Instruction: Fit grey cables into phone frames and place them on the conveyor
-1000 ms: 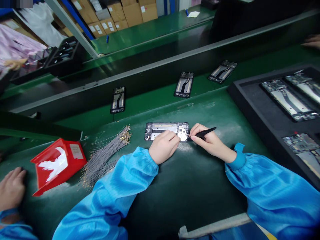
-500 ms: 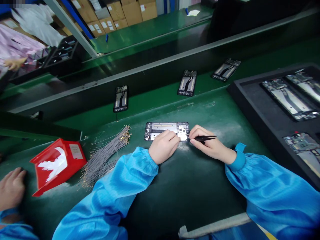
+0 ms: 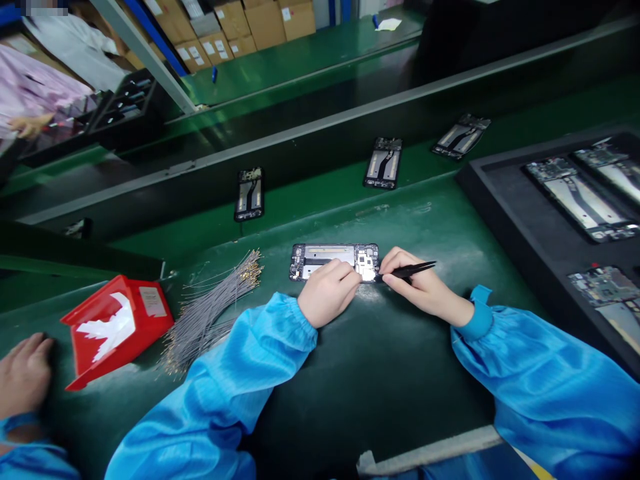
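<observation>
An opened phone (image 3: 327, 254) lies lengthwise on the green bench, its circuit board showing at the right end. My left hand (image 3: 331, 292) rests over the phone's near edge with fingers pressed together; what they pinch is hidden. Black tweezers (image 3: 416, 268) are gripped in my right hand (image 3: 413, 283), their tips at the board's lower right corner. To the left of my left hand is a bundle of thin grey cables (image 3: 213, 313) with gold-coloured ends.
Left of the cables stands a red bin (image 3: 145, 330) holding white pieces. A co-worker's hand (image 3: 25, 377) lies at the far left. Opened phones (image 3: 383, 163) sit on the green belt (image 3: 310, 193) behind. At right, a black foam tray (image 3: 500, 200) holds several more.
The phones on the belt have shifted a little to the right. My hands stay nearly in place; the tweezers' back end has tilted slightly upward.
</observation>
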`<state>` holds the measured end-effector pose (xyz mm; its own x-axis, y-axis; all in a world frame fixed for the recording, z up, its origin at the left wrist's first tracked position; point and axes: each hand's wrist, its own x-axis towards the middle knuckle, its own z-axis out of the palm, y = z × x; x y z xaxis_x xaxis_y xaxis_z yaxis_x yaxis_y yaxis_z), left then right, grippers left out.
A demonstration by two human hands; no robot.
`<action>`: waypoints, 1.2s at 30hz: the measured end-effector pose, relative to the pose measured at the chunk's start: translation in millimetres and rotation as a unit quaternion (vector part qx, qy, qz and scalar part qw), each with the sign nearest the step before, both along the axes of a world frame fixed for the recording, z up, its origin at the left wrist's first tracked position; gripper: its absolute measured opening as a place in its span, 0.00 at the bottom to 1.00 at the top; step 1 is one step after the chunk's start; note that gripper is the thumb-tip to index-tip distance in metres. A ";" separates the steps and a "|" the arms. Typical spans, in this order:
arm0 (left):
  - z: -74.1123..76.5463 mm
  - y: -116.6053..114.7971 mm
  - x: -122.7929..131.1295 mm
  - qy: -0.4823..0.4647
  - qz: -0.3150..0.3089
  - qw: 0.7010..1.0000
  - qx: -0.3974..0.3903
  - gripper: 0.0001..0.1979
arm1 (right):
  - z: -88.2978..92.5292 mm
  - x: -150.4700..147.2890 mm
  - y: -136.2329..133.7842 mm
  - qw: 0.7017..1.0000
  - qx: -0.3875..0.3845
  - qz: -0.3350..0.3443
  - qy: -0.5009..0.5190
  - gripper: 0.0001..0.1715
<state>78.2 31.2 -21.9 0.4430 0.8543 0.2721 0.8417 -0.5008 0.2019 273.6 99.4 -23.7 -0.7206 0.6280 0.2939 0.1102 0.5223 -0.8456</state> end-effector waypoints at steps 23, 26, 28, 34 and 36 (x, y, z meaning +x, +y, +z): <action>1.9 3.2 0.3 -0.019 0.004 1.000 -0.018 0.11 | 9.7 -3.0 1.6 0.993 0.070 0.072 -0.056 0.04; 1.8 4.2 0.0 -0.028 0.009 0.999 -0.025 0.10 | 7.6 -2.8 9.8 0.998 0.043 0.020 -0.042 0.06; 1.1 4.8 -0.1 -0.032 0.012 0.999 -0.029 0.09 | 6.3 -3.9 16.5 0.997 0.068 -0.021 -0.042 0.07; 0.8 6.1 1.3 -0.044 0.030 0.998 -0.034 0.08 | 1.1 -11.3 26.9 0.970 0.203 0.034 -0.127 0.15; 1.2 6.7 2.0 -0.049 0.029 0.998 -0.033 0.08 | -1.2 -12.1 26.3 0.968 0.211 0.045 -0.130 0.18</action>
